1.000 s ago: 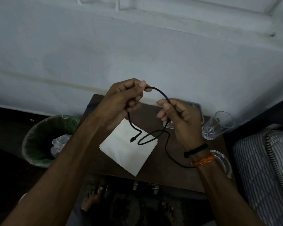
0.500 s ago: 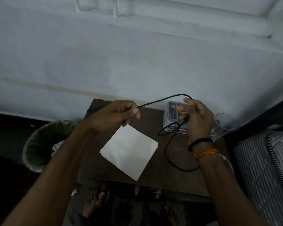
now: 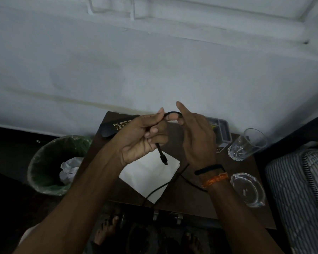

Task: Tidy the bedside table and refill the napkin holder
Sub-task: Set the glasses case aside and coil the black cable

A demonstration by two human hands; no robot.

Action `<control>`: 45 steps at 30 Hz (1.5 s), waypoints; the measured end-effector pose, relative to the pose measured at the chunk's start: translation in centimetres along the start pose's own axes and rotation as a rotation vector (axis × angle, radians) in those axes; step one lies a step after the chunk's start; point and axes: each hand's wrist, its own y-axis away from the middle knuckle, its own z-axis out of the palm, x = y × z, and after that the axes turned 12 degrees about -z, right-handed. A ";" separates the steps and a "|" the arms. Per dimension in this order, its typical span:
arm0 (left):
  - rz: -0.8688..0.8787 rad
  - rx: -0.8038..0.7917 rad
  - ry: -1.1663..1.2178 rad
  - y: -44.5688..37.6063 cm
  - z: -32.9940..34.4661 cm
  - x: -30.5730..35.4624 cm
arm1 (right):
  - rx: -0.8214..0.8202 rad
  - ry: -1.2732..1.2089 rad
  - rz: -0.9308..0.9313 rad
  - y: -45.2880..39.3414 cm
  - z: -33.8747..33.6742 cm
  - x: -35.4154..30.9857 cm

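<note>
Black charging cable [image 3: 161,154] held up over the middle of a dark brown bedside table [image 3: 195,204], plug end dangling just below the left hand [image 3: 140,138]. Left hand's fingers curled round the cable, thumb on top. From there, a short arc of cable looping across to the right hand [image 3: 196,136], passing round that hand's thumb; index finger stretched upward, remaining fingers loosely bent; hard to tell how firmly the right hand grips. Slack cable trailing down under the right wrist, over a white napkin [image 3: 147,176] lying flat on the table, and off the front edge.

Tabletop small, rectangular, set against a pale blue-grey wall [image 3: 154,61], in dim light. At the back left corner, a black spectacle case [image 3: 114,128] with gold lettering, partly hidden by the left hand. At the back right, a grey tray [image 3: 222,131], half covered by the right hand. Clear drinking glass [image 3: 246,145] near the right edge, clear glass ashtray [image 3: 248,189] nearer the front. Green-lined bin [image 3: 50,162] with crumpled paper on the floor, left of the table. Striped mattress [image 3: 299,195] at far right. Bare feet visible below the front edge.
</note>
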 end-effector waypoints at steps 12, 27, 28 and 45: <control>0.033 0.243 -0.908 -0.1 0.2 -0.9 | 0.051 -0.005 0.328 -0.4 -1.4 1.3; 0.304 0.134 -0.191 -1.6 0.7 -1.3 | -0.558 -0.266 0.301 0.4 0.0 -0.6; 0.319 0.177 -0.247 -1.7 0.4 -1.3 | -0.600 -0.256 0.304 0.6 0.0 -0.4; 0.378 0.345 -1.160 -1.6 -2.1 -2.2 | -0.385 -0.148 0.021 0.0 -2.9 -0.3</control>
